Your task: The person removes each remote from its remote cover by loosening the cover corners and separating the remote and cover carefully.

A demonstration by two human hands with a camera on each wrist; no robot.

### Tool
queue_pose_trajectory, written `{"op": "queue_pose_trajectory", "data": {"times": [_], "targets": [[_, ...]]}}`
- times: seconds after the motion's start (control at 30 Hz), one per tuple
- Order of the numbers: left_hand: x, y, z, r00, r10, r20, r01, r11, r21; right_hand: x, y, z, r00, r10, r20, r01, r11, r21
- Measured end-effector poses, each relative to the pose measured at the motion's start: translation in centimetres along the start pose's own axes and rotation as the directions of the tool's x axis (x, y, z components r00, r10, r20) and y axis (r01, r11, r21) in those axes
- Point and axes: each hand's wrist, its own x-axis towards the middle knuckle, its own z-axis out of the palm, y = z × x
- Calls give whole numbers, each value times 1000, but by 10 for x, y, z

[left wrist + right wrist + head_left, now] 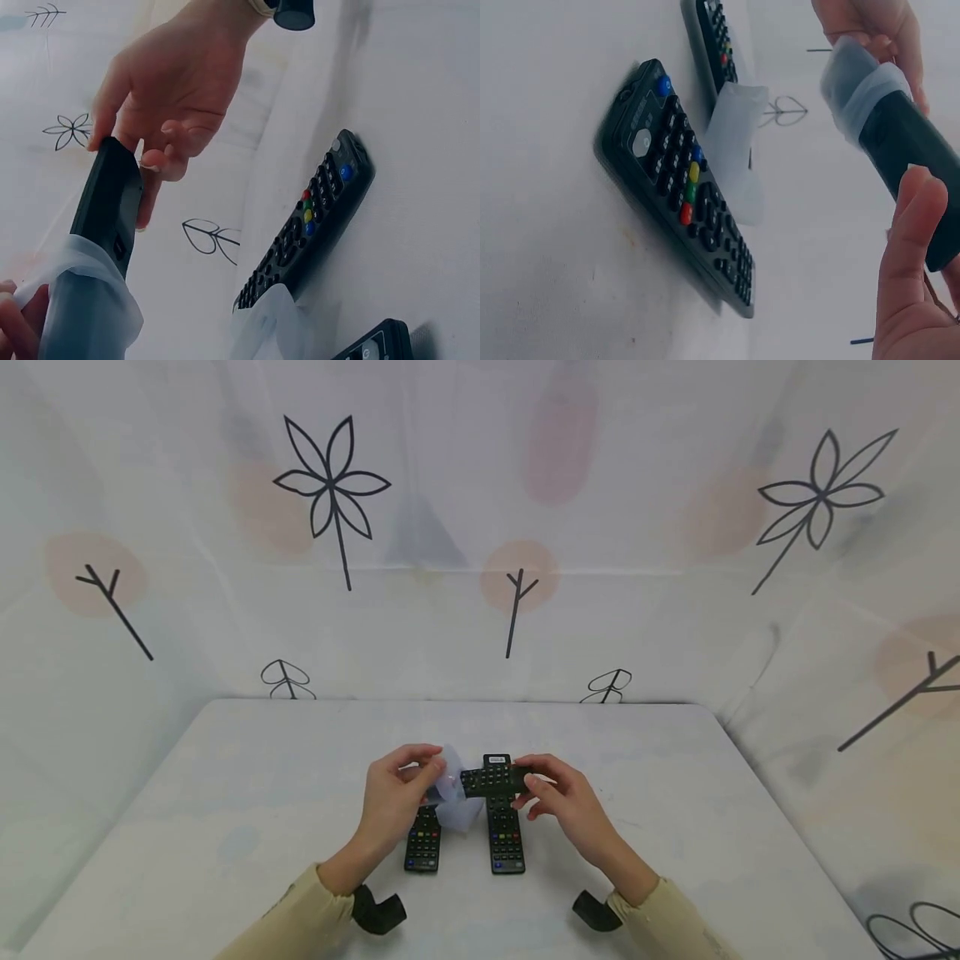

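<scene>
Between both hands, above the table, is a black remote control [478, 782] with its left end inside a thin translucent plastic sleeve [451, 777]. My right hand [567, 797] pinches the remote's bare end between thumb and fingers. My left hand [393, 789] pinches the sleeve at its left side. Two more black remotes lie on the table below: one [506, 839] under the held remote, the other [423, 845] beneath my left hand, its far part hidden. In the right wrist view, more translucent plastic [735, 135] shows beside the table remotes; whether it is separate, I cannot tell.
The white table [300, 760] has a far edge against a pale cloth backdrop [450, 510] with printed plants. Black camera mounts [379, 912] sit at both wrists, close above the table near its front.
</scene>
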Motion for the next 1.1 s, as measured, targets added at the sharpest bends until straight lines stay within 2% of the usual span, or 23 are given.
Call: {"op": "queue_pose_trajectory", "data": {"times": [0.2,0.37,0.47,0.6,0.8,0.93,1.1], "targets": [[-1,-2,2,997,74,31,-75,997,26,3,2,-1,995,97,21,-99,993,67],[-2,-4,2,984,156,83,-160,986,49,3,1,-1,984,163,66,-169,980,103],[-1,-5,1,974,202,100,-212,973,94,1,-1,-1,982,175,74,-182,979,95],[0,-6,1,965,244,96,-258,948,188,-1,-1,2,986,163,39,-166,982,92],[1,-8,4,973,215,79,-229,914,334,-4,-2,10,993,116,-21,-114,991,72],[1,-8,5,978,203,43,-202,885,419,-5,-3,12,995,93,-41,-91,994,54],[1,-6,4,983,183,22,-172,868,465,-5,-1,12,993,101,-69,-98,994,49]]}}
